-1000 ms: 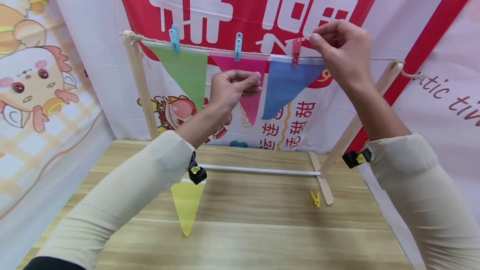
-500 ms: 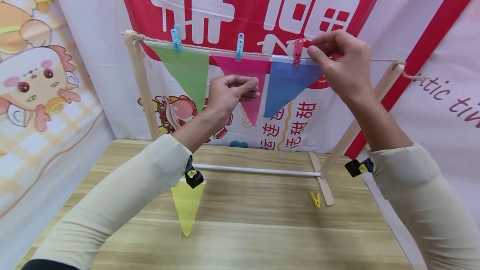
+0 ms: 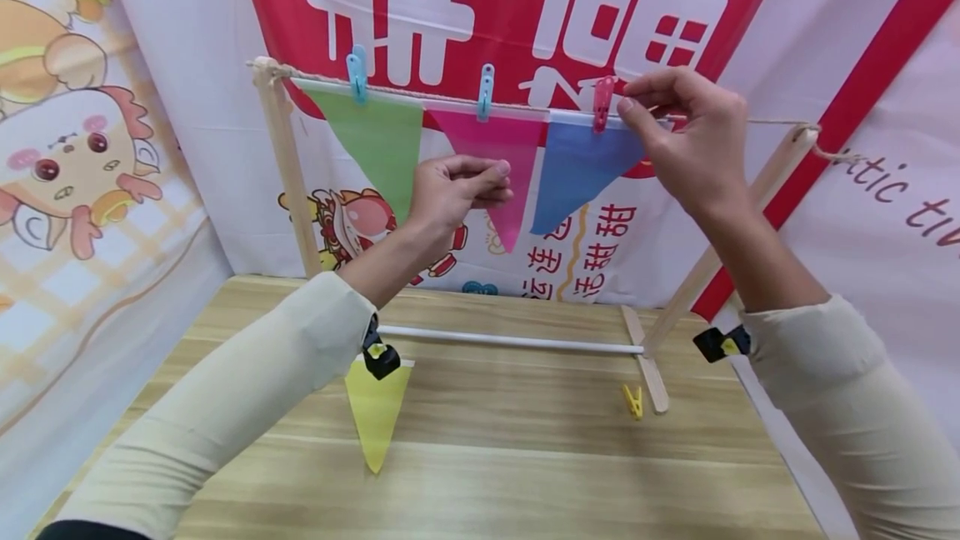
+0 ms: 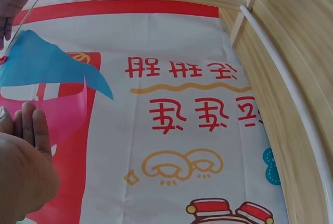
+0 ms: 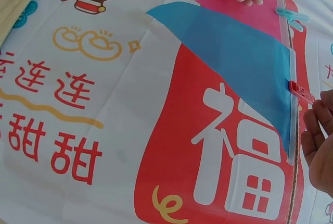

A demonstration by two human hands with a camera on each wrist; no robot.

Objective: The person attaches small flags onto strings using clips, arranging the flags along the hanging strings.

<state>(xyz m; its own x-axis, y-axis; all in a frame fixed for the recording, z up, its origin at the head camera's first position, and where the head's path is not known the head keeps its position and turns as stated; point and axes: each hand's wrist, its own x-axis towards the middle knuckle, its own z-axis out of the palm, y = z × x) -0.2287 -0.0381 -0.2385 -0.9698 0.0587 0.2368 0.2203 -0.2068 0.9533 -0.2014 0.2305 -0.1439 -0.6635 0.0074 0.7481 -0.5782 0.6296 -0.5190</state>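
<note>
A blue triangular flag (image 3: 581, 161) hangs from a string, held at its top edge by a red clothespin (image 3: 602, 104). Right beside that clothespin is my right hand (image 3: 693, 132), thumb and fingertips close to the string, fingers loosely bent and gripping nothing visible. My left hand (image 3: 453, 190) hovers in front of the pink flag (image 3: 510, 140), thumb near the loosely curled fingers, with nothing held. To the left a green flag (image 3: 382, 132) hangs too. Light-blue clothespins fasten the green flag, one clothespin (image 3: 357, 75), and the pink flag, another clothespin (image 3: 485, 92).
Wooden posts, a left post (image 3: 288, 165) and a right post (image 3: 738, 232), carry the string, joined low by a white rod (image 3: 510, 339). On the wooden table (image 3: 525, 473) lie a yellow flag (image 3: 377, 415) and a yellow clothespin (image 3: 633, 401). A printed cloth (image 3: 420, 15) hangs behind.
My right hand has dropped slightly beside the red clothespin. The left hand has drifted a little down and left. The flags and clothespins stay in place on the string.
</note>
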